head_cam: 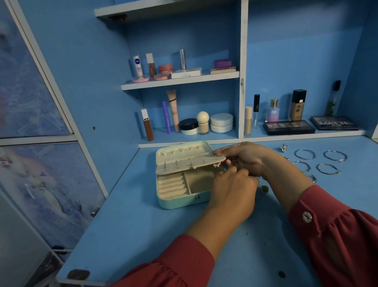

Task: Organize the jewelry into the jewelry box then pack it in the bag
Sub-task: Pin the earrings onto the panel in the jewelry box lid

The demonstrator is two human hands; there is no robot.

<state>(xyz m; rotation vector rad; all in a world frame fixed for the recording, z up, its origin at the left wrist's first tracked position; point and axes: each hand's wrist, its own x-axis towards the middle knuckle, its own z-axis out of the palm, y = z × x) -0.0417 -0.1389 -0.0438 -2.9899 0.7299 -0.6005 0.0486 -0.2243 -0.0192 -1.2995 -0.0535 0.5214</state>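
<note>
On the blue worktop (126, 227) the open mint-green jewelry box (183, 199) held several studs in its cream flap. The right hand (248, 159) pinched that flap; the left hand (232, 192) pinched a sparkly earring (217, 164) beneath. Silver bangles (320, 161) remained outside; no bag showed.

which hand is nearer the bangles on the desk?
Right. The right hand is at the jewelry box flap, just left of the bangles, its forearm crossing in front of them. The left hand sits farther left, at the box's front corner.
</note>
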